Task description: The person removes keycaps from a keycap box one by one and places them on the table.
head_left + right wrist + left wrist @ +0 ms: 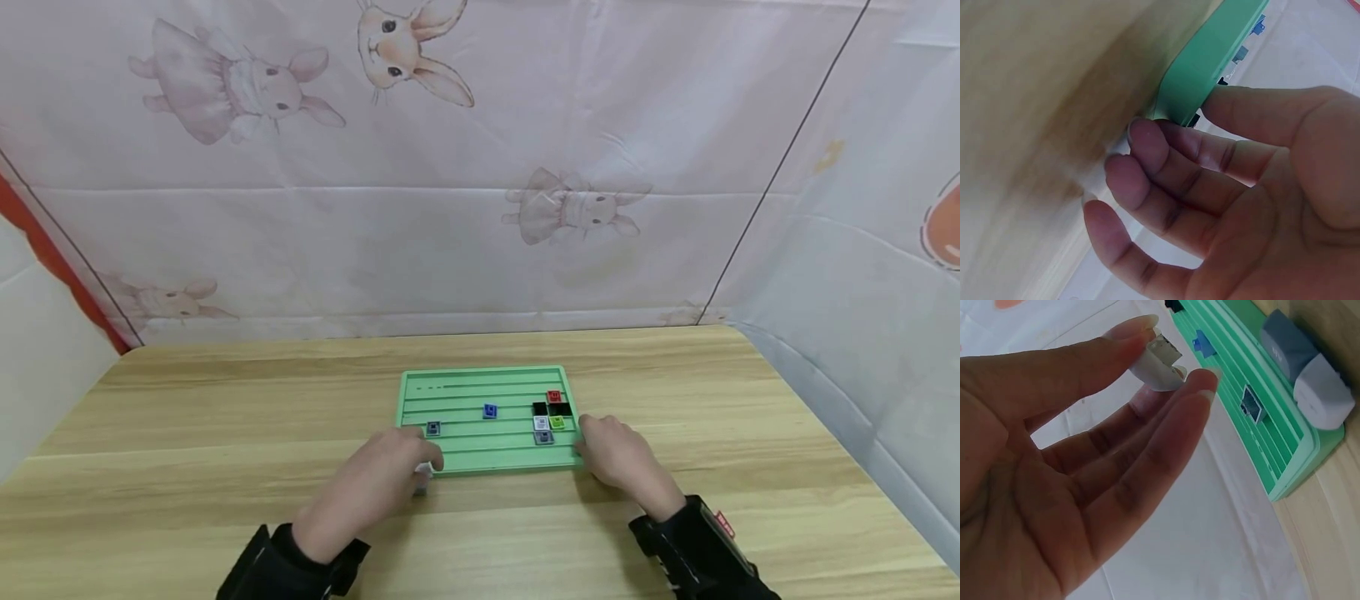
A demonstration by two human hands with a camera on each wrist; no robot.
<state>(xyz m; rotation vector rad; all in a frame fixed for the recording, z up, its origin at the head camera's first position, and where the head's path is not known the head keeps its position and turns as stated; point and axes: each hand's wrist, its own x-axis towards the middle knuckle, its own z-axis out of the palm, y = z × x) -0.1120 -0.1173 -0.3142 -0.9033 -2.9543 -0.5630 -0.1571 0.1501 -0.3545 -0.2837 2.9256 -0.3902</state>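
Note:
My left hand pinches a small white keycap between thumb and forefinger, close to the near left corner of a green ridged tray. The other fingers of that hand are bent loosely. A grey keycap and another white keycap stand side by side against the tray's near side. At the opposite end, my right hand grips the tray's edge, thumb on the outer wall and forefinger at the corner. On the tray lie a blue keycap and a dark grey-blue one.
Towards the tray's right end sits a cluster of keycaps, among them a red one, a black one and a yellow-green one. The wooden table ends at a rabbit-printed cloth behind.

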